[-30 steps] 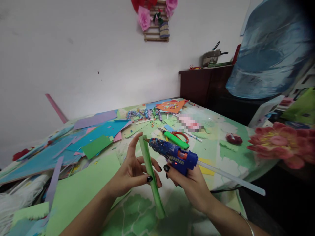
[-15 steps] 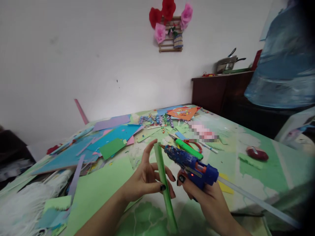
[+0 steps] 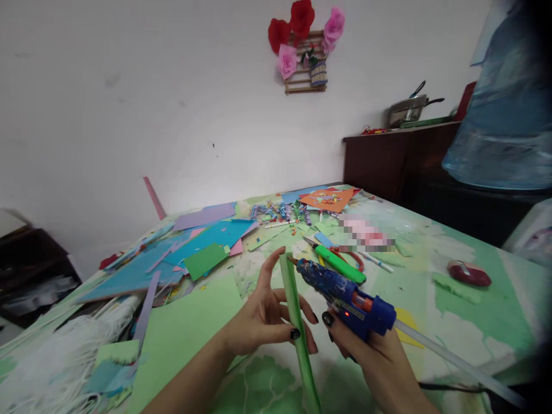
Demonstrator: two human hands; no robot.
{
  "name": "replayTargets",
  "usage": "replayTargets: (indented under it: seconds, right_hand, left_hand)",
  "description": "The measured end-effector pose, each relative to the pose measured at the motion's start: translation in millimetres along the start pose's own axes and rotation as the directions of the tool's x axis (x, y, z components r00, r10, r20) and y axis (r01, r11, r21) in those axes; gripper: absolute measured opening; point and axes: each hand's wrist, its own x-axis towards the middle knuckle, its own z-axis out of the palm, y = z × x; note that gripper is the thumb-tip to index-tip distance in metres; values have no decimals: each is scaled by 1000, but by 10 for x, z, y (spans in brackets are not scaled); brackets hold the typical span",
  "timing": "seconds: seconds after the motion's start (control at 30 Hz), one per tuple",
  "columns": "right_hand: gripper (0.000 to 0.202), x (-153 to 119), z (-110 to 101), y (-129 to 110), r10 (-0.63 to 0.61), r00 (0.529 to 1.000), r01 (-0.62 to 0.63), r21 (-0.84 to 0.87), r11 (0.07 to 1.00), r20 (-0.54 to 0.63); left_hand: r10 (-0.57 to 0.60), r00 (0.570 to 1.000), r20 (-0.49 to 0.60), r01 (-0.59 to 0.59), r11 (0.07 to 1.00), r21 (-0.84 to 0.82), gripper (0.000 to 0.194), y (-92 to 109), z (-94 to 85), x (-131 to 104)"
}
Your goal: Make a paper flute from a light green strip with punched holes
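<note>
Between the thumb and fingers of my left hand (image 3: 276, 319) is a long, narrow green paper strip (image 3: 297, 322), folded or rolled lengthwise and held nearly upright. My left index finger reaches up to its top end. My right hand (image 3: 366, 345) is wrapped round a blue hot glue gun (image 3: 345, 293) with a small red light lit. A long whitish glue stick (image 3: 448, 351) sticks out of its back. The gun's nozzle is at the strip's top end; whether it touches I cannot tell.
Behind the gun lie a green utility knife (image 3: 338, 261) and red-handled scissors (image 3: 356, 257). A light green sheet (image 3: 185, 328) and blue sheets (image 3: 215, 236) cover the left side, beside white cords (image 3: 77, 351). A dark red computer mouse (image 3: 468, 272) sits at right.
The view has turned slightly left, so everything sits further right in the picture. Both hands keep their holds, the nozzle staying at the strip's top end.
</note>
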Motion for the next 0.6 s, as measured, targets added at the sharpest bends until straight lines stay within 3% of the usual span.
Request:
replayTargets:
  seconds: [0.6]
  right_hand:
    - [29,-32,-44,56,-16,1000,16,11,1000,7]
  left_hand:
    - [11,1000,29,-12,999,37,108,-5,-21,-4]
